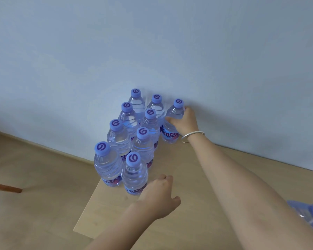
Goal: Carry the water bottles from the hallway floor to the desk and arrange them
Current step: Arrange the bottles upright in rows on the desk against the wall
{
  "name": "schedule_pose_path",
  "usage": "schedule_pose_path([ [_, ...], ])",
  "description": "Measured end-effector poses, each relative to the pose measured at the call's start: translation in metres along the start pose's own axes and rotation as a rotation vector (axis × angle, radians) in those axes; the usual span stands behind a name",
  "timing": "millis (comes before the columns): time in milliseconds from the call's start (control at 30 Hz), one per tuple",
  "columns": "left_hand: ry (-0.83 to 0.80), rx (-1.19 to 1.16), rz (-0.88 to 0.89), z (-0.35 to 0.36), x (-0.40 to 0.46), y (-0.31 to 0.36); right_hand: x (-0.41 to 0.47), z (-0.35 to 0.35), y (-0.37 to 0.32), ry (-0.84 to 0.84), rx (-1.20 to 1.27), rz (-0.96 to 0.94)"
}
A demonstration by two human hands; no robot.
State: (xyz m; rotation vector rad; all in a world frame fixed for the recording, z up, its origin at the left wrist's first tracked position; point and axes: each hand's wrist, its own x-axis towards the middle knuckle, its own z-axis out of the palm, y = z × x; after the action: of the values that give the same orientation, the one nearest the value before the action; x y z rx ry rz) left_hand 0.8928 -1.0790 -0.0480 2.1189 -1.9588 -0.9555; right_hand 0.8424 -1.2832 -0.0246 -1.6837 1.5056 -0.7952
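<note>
Several clear water bottles with blue caps stand upright in two rows on the light wooden desk (197, 177), close to the pale wall. My right hand (183, 121), with a silver bangle on the wrist, is wrapped around the far right bottle (172, 123), which stands by the wall beside the rows. My left hand (157, 197) rests against the label of the nearest bottle (134, 170) at the front of the right row, fingers curled on its side.
The desk's left edge (87, 201) drops to a wooden floor (34, 177). A brown chair leg (5, 187) shows at the left. Another bottle (307, 215) lies partly in view at the right edge of the frame.
</note>
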Motion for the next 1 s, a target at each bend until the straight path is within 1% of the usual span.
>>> schedule_pose_path([
  [67, -0.001, 0.009, 0.006, 0.0, 0.0, 0.002, -0.015, -0.005, 0.001, 0.034, 0.066, 0.023],
  [133, 0.001, 0.014, 0.017, -0.002, 0.0, 0.004, -0.035, -0.014, 0.008, -0.013, 0.089, 0.052],
  [200, 0.009, 0.016, 0.037, -0.005, 0.001, 0.009, -0.06, -0.031, 0.018, -0.083, 0.055, 0.068],
  [233, 0.016, 0.015, 0.049, -0.005, 0.002, 0.012, -0.072, -0.043, 0.023, -0.086, 0.032, 0.073],
  [300, 0.031, 0.02, 0.076, -0.004, 0.005, 0.021, -0.098, -0.072, 0.03, -0.032, -0.02, 0.082],
  [467, 0.018, 0.022, 0.184, 0.014, 0.01, 0.047, -0.171, -0.165, 0.042, 0.188, -0.186, 0.026],
  [533, 0.004, 0.02, 0.235, 0.022, 0.01, 0.06, -0.192, -0.204, 0.045, 0.233, -0.277, 0.088],
  [567, -0.008, 0.015, 0.265, 0.027, 0.011, 0.068, -0.199, -0.222, 0.048, 0.228, -0.35, 0.148],
  [633, -0.043, 0.002, 0.313, 0.036, 0.012, 0.086, -0.207, -0.249, 0.056, 0.168, -0.537, 0.293],
  [700, -0.063, 0.0, 0.348, 0.042, 0.012, 0.102, -0.21, -0.262, 0.067, 0.087, -0.657, 0.383],
  [833, -0.06, 0.016, 0.413, 0.047, 0.015, 0.124, -0.211, -0.259, 0.098, -0.057, -0.584, 0.452],
  [1000, -0.072, 0.031, 0.435, 0.046, 0.015, 0.136, -0.213, -0.258, 0.124, 0.033, -0.285, 0.431],
])
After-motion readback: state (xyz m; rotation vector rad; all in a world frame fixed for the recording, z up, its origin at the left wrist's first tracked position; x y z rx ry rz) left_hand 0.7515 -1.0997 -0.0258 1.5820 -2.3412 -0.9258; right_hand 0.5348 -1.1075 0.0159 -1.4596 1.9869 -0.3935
